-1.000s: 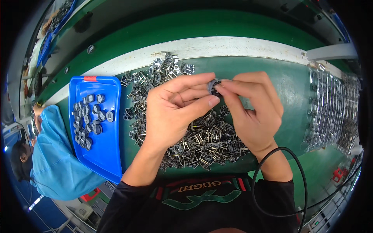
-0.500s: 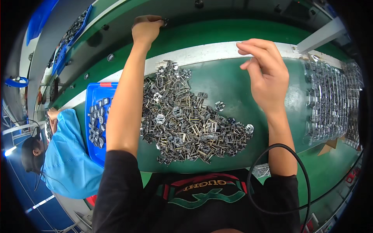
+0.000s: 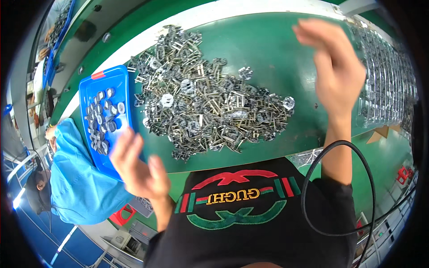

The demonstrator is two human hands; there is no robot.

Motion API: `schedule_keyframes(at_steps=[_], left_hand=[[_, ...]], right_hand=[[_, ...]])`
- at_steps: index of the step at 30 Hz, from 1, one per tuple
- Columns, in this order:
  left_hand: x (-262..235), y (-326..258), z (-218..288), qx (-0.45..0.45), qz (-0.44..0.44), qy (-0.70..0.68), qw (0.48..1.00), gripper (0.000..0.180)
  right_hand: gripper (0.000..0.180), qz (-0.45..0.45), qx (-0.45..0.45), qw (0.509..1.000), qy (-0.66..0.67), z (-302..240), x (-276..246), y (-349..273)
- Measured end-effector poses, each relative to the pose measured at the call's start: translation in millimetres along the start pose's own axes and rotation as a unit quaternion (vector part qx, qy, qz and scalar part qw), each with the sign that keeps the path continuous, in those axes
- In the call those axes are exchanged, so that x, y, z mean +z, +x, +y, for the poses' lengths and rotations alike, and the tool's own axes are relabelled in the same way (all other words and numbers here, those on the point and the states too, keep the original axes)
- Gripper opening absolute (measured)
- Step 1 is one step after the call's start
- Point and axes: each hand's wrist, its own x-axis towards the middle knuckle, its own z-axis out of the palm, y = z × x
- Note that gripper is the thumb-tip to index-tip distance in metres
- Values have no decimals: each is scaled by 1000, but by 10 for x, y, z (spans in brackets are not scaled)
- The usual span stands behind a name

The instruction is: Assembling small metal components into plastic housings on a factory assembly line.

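My left hand (image 3: pixel 139 167) is at the near right edge of the blue tray (image 3: pixel 130 96), fingers apart and slightly smeared by motion, with nothing seen in it. Inside the tray sit several small dark grey round pieces (image 3: pixel 99 118), bunched toward its left side. A heap of small metal parts with pin-like prongs (image 3: pixel 210 105) spreads over the green table in front of me. Right of the heap, my right hand (image 3: pixel 337 67) hovers over the tabletop, its fingers stretched out and thumb apart. It appears to hold nothing.
Stacked clear plastic trays (image 3: pixel 384 80) filled with parts stand at the right. A white ledge (image 3: pixel 187 22) borders the table's far side. A black cable (image 3: pixel 308 178) loops past my right arm. At the left sits a person in blue (image 3: pixel 85 178).
My left hand has come back from the far side beyond the ledge to the tray's near edge, and the small dark piece at its fingertips no longer shows. My right hand has shifted right.
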Motion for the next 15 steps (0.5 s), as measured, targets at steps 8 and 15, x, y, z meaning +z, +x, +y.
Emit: schedule_keyframes(at_steps=[8, 15], left_hand=[[51, -587, -50, 8, -248, 115, 962, 136], [356, -185, 55, 46, -286, 83, 954, 121]], right_hand=[[108, -233, 1, 949, -214, -589, 237, -974], [115, -235, -2, 940, -246, -577, 551, -890]])
